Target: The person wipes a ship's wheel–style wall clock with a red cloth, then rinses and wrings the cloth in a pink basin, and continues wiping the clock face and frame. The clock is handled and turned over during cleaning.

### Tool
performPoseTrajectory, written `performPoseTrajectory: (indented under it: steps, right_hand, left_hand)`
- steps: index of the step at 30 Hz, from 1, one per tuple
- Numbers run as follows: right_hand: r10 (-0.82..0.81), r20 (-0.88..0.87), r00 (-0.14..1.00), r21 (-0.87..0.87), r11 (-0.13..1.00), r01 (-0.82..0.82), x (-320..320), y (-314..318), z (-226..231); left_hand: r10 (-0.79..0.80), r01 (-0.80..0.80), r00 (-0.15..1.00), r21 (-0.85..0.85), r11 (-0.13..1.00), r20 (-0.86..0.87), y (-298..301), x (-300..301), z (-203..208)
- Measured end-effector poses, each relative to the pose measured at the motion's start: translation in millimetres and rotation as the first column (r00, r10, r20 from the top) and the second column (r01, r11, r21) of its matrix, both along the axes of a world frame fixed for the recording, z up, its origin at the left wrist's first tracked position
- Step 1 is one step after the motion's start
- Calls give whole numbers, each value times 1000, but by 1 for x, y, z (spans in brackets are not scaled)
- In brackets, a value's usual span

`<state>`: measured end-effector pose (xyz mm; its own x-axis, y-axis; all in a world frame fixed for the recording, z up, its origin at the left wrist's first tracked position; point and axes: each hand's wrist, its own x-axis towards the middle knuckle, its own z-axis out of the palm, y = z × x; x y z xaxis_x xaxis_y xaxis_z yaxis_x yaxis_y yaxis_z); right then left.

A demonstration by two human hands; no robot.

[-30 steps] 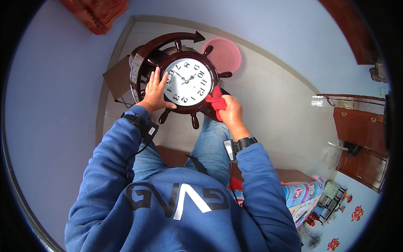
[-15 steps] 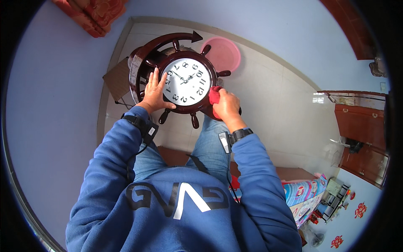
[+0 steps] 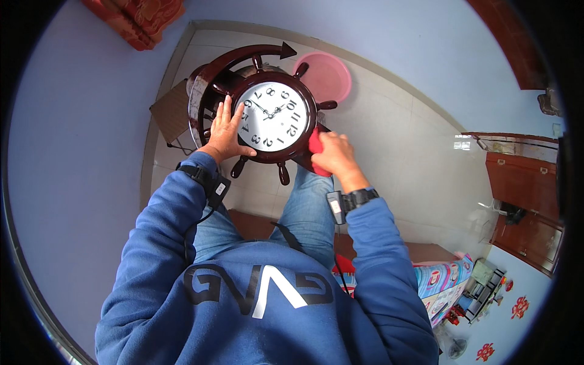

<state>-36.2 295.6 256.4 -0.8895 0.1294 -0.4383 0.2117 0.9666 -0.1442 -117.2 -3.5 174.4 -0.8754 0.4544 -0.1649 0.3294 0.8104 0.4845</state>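
Note:
In front of my knees lies a dark red-brown wooden clock (image 3: 272,117) shaped like a ship's wheel, with a round white dial, knobbed spokes and a curved anchor arm ending in an arrow tip at the far side. My left hand (image 3: 226,134) rests on the left part of its rim and dial, fingers spread. At the right of the wheel my right hand (image 3: 334,153) is closed on a red cloth (image 3: 317,149), pressed against the dark wood beside the rim. The cloth is partly hidden under my fingers.
A pink basin (image 3: 331,76) stands on the tiled floor beyond the clock. To the left is a brown cardboard piece (image 3: 172,112) near the wall. Red-brown cabinets (image 3: 522,182) stand at the far right. A bed with a colourful cover (image 3: 447,280) lies to the lower right.
My right hand has slid a little to the right with the red cloth, along the wood beside the wheel. My left hand stays on the clock.

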Motion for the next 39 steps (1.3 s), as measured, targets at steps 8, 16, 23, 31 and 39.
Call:
performPoseTrajectory:
  steps: [8,16,23,31,39]
  right_hand:
    - [165,-389,906,124,984,-126,18,-5,-37]
    - [-246,-323,914,-7,966,258,22,4,-15]
    - [126,-211,969,155,983,-94,6,-13,-26]
    - [25,-72,997,62,998,-21,-6,-9,-21]
    - [-120,153,981,-38,991,128,-21,-8,-16]
  left_hand:
    - [-7,7,1000,21,1000,18,-3,0,0]
    - [2,-2,999,12,1000,33,-1,1,-1]
    - [-19,19,1000,5,1000,-14,-2,0,-3]
    - [-39,39,999,36,999,-1,-6,-1,-3]
    - [-60,59,998,65,996,17,-10,-4,7]
